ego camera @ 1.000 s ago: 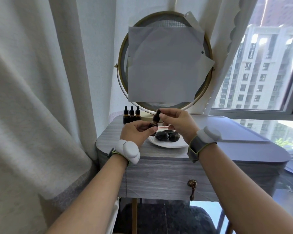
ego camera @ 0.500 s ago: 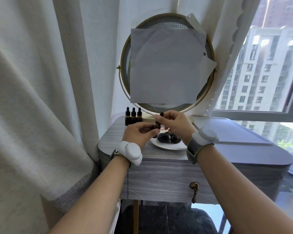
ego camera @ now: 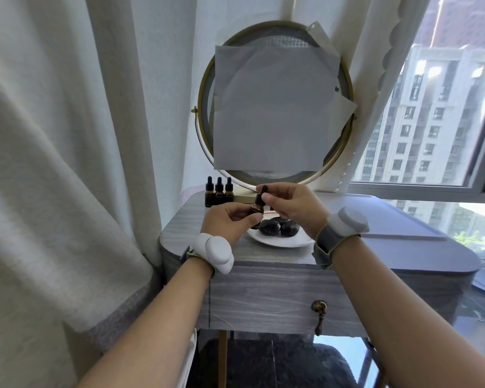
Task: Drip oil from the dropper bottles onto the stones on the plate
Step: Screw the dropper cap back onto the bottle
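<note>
Half-hidden dropper bottle (ego camera: 256, 209) in left hand (ego camera: 226, 219), cap (ego camera: 261, 195) between right hand (ego camera: 295, 206) fingertips

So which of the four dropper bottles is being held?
The lifted bottle: the left hand grips its body and the right hand pinches its cap. The other three stand in a row behind, untouched.

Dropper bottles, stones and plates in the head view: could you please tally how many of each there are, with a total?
Dropper bottles: 4 (three standing at the back, one held in the left hand)
Stones: 3 (the rear one partly hidden)
Plate: 1
Total: 8
</note>
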